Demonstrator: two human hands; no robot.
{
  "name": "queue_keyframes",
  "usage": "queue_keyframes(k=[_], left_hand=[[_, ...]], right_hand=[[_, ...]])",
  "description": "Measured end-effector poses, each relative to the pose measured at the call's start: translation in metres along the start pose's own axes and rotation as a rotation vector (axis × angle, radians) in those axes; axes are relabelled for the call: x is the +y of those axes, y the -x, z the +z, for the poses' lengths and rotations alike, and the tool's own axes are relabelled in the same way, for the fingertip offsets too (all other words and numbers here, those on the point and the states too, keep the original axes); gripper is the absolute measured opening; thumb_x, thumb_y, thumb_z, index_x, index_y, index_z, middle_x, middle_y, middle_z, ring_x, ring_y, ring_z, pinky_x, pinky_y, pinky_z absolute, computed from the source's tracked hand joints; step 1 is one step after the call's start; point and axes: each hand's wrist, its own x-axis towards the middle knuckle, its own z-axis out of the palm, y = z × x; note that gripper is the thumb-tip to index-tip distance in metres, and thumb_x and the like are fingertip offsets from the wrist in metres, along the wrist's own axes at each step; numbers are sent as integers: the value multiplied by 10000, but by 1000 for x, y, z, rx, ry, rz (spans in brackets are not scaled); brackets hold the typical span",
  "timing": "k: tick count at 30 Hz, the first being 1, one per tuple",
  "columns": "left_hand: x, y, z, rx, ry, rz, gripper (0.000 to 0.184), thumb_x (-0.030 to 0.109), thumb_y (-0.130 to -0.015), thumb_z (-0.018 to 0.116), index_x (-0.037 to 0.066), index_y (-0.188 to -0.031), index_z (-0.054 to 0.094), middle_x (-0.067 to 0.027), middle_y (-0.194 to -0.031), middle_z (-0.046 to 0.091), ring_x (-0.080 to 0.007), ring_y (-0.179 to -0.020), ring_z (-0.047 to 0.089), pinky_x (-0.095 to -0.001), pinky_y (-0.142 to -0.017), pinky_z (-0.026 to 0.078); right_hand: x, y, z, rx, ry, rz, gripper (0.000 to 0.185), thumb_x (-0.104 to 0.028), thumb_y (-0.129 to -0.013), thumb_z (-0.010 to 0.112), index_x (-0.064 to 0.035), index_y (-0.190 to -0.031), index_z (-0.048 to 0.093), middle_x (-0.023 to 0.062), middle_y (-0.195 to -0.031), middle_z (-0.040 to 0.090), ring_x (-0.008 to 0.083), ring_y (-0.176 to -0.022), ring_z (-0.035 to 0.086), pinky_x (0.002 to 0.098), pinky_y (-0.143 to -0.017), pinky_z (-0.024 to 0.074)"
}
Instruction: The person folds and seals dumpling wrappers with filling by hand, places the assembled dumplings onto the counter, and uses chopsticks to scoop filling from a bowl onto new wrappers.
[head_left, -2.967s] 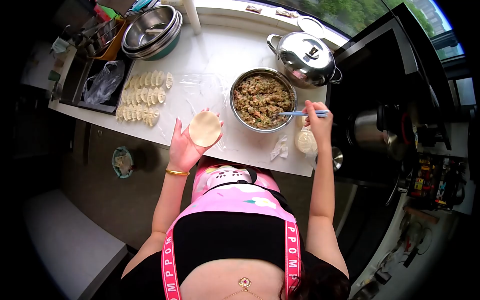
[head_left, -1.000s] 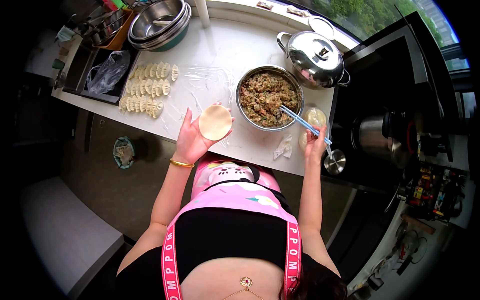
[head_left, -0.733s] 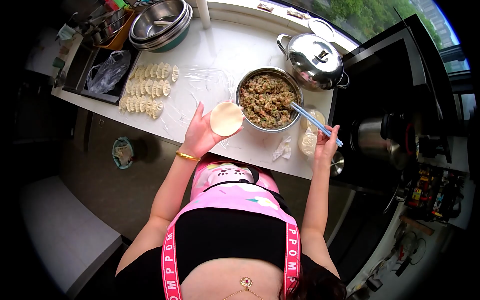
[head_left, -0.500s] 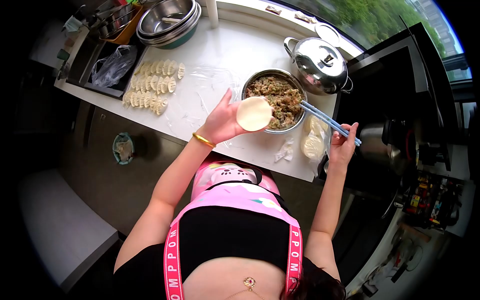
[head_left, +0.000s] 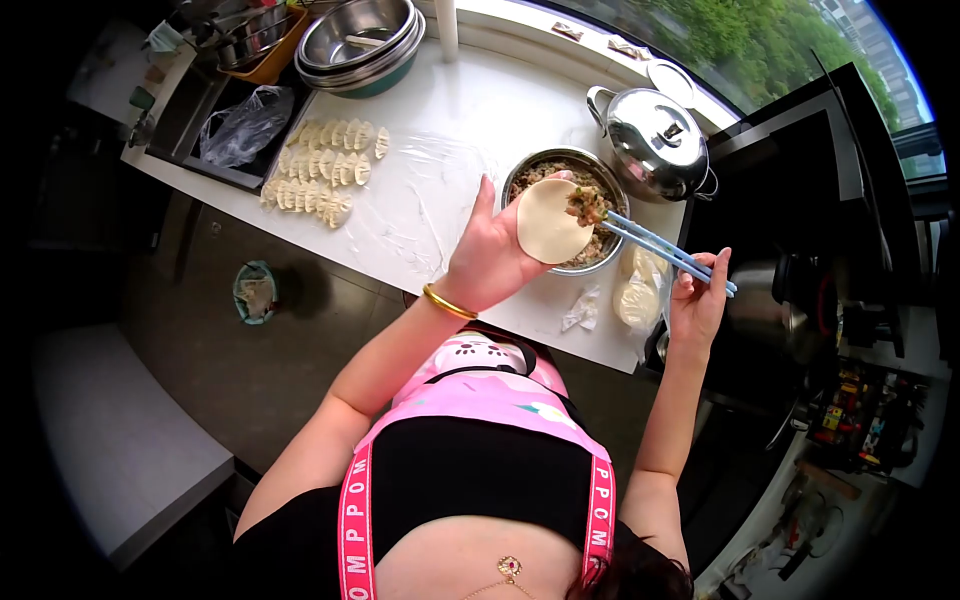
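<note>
On the fingers of my left hand [head_left: 488, 255] lies a round, pale dumpling wrapper [head_left: 548, 225], held flat over the near left side of a metal bowl of filling [head_left: 595, 180]. My right hand [head_left: 700, 300] grips a pair of light blue chopsticks [head_left: 665, 250] near their back ends. Their tips carry a clump of meat filling [head_left: 588, 206] at the wrapper's right edge. Whether the clump touches the wrapper, I cannot tell. Part of the bowl is hidden behind the wrapper and hand.
Rows of folded dumplings [head_left: 320, 165] sit on the counter at left. A bag of wrappers [head_left: 640, 290] and a crumpled tissue [head_left: 582, 308] lie near the front edge. Behind the bowl stands a lidded steel pot [head_left: 655, 140]; stacked basins [head_left: 355, 50] are at the back left.
The chopsticks have lifted a clump of filling out of the bowl and brought it to the wrapper. My left hand has turned the wrapper more toward the chopsticks. The whole view has shifted slightly.
</note>
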Motion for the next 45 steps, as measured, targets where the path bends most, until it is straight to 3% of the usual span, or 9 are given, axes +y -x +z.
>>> queue_keyframes(k=[3,7,12,20,28,32,36,41,45], left_hand=[[-4,-1,0,-32,-1,7,826,667,-957,119,62,-1512,212,-156,-1541,273,-325,-1418,273,-479,-1168,219],[-7,2,2,-34,17,46,801,631,-977,103,30,-1486,252,-152,-1493,348,-309,-1399,308,-474,-1172,227],[-10,6,-4,30,44,62,803,620,-983,114,2,-1480,241,-184,-1498,326,-325,-1401,301,-468,-1176,222],[-9,11,-4,100,9,129,799,614,-986,134,-4,-1480,244,-189,-1503,317,-326,-1396,310,-463,-1173,230],[-13,10,-6,56,30,129,784,620,-985,136,13,-1453,304,-170,-1451,394,-290,-1358,372,-442,-1164,258],[-10,10,-5,42,16,133,787,623,-984,132,14,-1452,305,-169,-1453,391,-291,-1359,370,-447,-1164,258],[-11,10,-5,40,6,127,788,625,-982,122,20,-1454,301,-172,-1457,388,-292,-1361,370,-443,-1165,258],[-12,10,-3,93,-38,131,796,609,-986,102,0,-1474,259,-190,-1494,335,-323,-1389,327,-455,-1167,244],[-12,10,0,91,-41,128,800,610,-985,97,-2,-1477,249,-201,-1498,321,-333,-1391,323,-454,-1168,249]], right_hand=[[3,9,7,20,33,-20,461,-382,-1008,489,1,-767,575,63,-632,552,135,-489,527,210,-468,438],[1,14,12,-118,272,-190,468,-390,-1009,481,9,-779,569,83,-644,566,155,-512,575,226,-472,455],[-27,17,28,-301,508,-315,456,-364,-1013,477,39,-818,568,120,-683,598,177,-545,621,253,-478,499],[-52,18,32,-234,526,-438,495,-376,-1023,442,53,-825,589,164,-687,629,175,-508,620,222,-425,473],[-23,24,34,-247,549,-372,518,-378,-1032,412,59,-813,581,150,-680,617,193,-538,631,254,-480,507],[-26,24,27,-302,383,-379,507,-371,-1030,423,49,-788,570,135,-651,599,187,-495,605,256,-449,487],[-19,19,23,-300,498,-366,500,-363,-1031,426,44,-780,570,127,-636,589,179,-492,601,251,-432,472],[-23,21,26,-303,343,-335,479,-351,-1027,446,37,-778,576,122,-629,589,185,-499,608,253,-455,486],[-8,18,20,-246,420,-294,471,-352,-1024,454,37,-791,584,112,-637,584,195,-504,614,264,-466,495]])
